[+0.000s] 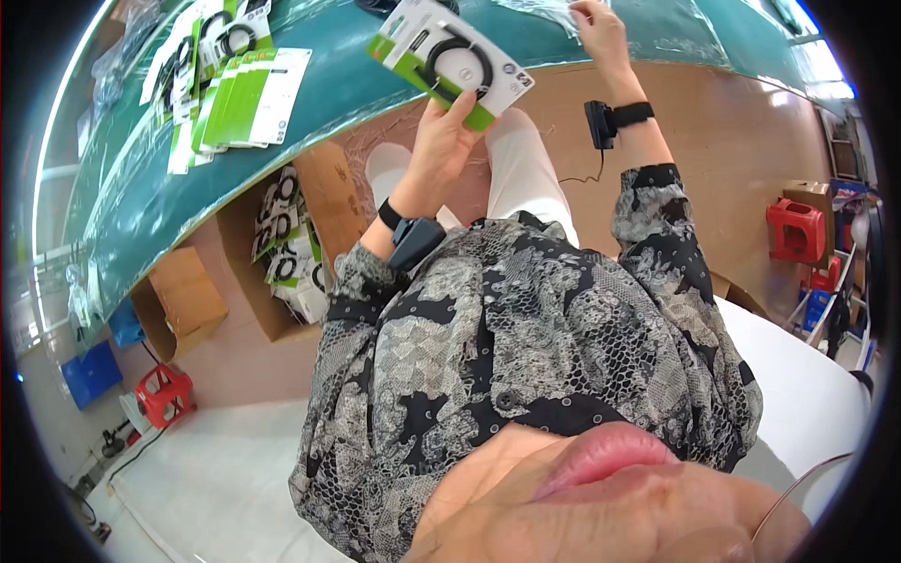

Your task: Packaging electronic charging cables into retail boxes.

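My left hand [445,141] grips the lower edge of a white and green packaging card [399,47], tilted above the table's near edge. A coiled black cable [458,66] is mounted on the card's front. Farther right, my right hand [603,36] is over the table with its fingertips pinched together. They touch the edge of a bunch of thin whitish, see-through strips [542,7]. Whatever lies between those fingertips is too small to make out. On the table at the left, a fanned row of green and white cards [246,98] lies beside more carded black cables [237,39].
A green-covered table [324,80] curves across the far side. Below its left part stands an open cardboard box [246,253] holding several carded cables [282,235]. Red stools [796,230] stand at the right and lower left. A blue bin [92,375] is at the far left.
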`<action>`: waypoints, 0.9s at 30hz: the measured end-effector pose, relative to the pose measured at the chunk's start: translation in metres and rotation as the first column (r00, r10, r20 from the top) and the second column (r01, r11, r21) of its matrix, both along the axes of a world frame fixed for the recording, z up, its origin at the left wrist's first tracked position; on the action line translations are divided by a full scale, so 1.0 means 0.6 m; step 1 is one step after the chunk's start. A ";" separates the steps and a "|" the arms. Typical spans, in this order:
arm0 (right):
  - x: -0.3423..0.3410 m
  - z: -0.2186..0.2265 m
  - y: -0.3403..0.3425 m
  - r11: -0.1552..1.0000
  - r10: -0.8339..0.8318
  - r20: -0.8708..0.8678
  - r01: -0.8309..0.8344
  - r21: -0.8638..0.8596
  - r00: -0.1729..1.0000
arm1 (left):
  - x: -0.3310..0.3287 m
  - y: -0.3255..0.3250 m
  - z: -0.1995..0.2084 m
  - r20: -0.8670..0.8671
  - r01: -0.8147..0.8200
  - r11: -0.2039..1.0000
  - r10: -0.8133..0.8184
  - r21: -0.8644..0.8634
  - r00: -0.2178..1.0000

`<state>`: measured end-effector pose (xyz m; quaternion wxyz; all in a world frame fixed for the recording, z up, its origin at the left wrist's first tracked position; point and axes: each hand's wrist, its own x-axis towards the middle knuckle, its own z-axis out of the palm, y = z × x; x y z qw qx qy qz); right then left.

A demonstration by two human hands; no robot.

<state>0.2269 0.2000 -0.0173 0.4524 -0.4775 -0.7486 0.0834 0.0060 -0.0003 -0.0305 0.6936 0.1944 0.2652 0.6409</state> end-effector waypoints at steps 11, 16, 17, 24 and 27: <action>-0.015 -0.029 0.073 0.949 -0.236 0.548 0.312 -0.050 0.802 | 0.002 0.003 0.018 -0.003 -0.078 0.995 0.078 -0.063 0.997; -0.026 -0.009 0.078 0.966 -0.194 0.553 0.257 -0.037 0.810 | 0.004 0.004 0.018 0.035 -0.024 0.999 0.026 -0.039 0.999; -0.021 -0.018 0.087 0.972 -0.194 0.542 0.236 -0.008 0.818 | 0.007 0.006 0.018 0.036 -0.018 0.999 0.019 -0.039 0.999; -0.003 -0.042 0.099 0.998 -0.051 0.473 0.023 0.066 0.880 | 0.017 0.017 0.017 0.048 -0.011 1.000 0.011 0.003 0.999; -0.058 0.040 0.020 0.946 0.304 -0.027 -0.305 -0.106 0.952 | 0.013 0.015 0.023 0.013 -0.043 0.999 0.043 0.011 0.999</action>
